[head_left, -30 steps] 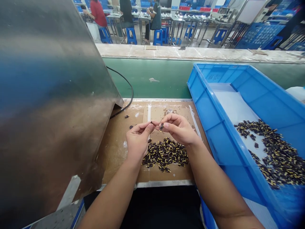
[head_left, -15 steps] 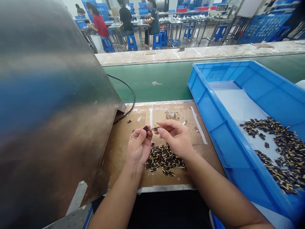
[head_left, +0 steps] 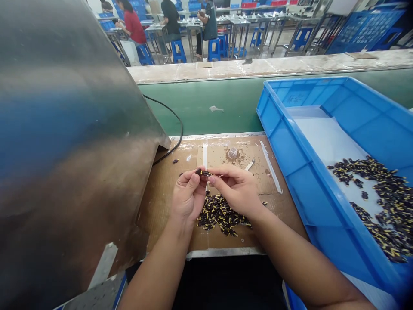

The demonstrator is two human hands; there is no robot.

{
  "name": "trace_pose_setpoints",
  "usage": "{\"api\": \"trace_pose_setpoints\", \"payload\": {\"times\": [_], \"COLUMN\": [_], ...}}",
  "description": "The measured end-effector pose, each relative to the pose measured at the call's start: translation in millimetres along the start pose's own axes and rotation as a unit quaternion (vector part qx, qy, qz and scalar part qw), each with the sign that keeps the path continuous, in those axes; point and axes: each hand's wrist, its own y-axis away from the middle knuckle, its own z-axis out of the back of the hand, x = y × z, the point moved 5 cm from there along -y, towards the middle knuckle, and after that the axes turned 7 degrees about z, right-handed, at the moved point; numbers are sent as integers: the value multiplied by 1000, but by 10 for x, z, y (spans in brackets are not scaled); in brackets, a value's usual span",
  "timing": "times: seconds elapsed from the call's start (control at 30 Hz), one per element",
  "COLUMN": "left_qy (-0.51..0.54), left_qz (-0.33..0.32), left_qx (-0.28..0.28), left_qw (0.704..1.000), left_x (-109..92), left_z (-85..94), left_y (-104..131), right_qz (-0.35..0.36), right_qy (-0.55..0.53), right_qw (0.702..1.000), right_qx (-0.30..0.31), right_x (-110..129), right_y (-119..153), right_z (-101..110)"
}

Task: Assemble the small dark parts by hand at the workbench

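The left hand (head_left: 189, 196) pinches a dark piece (head_left: 198, 172) between thumb and fingers. The right hand (head_left: 240, 189) pinches a small black-and-yellow part (head_left: 205, 173), close against this piece; whether these 2 touch, I cannot tell. They are held above the desk (head_left: 161, 202), near a pile of similar parts (head_left: 221, 215). At right, a blue crate (head_left: 290, 172) contains more such parts (head_left: 387, 211).

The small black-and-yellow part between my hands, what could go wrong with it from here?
It might slip: the black-and-yellow part is tiny, pinched between the left hand and right hand.
If dropped, it could be hard to pick out, since a pile of similar-looking parts lies just below.
Separately, a stray dark piece near the black cable might get overlooked.
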Motion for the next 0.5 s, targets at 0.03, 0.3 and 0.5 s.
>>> {"api": "trace_pose_setpoints", "payload": {"times": [0.03,0.3,0.5], "left_qy": [4,-18,-48], "left_qz": [2,-15,-26], "left_qx": [0,8,8], "left_qw": [1000,1000,998], "left_x": [4,-25,-50], "left_z": [0,29,-2], "left_y": [0,-6,7], "right_qz": [-2,74,124], "right_qy": [0,179,207], "right_qw": [1000,980,967], "right_qx": [-2,43,82], "right_x": [4,147,216], "right_y": [0,-48,-68], "right_z": [-1,71,147]}}
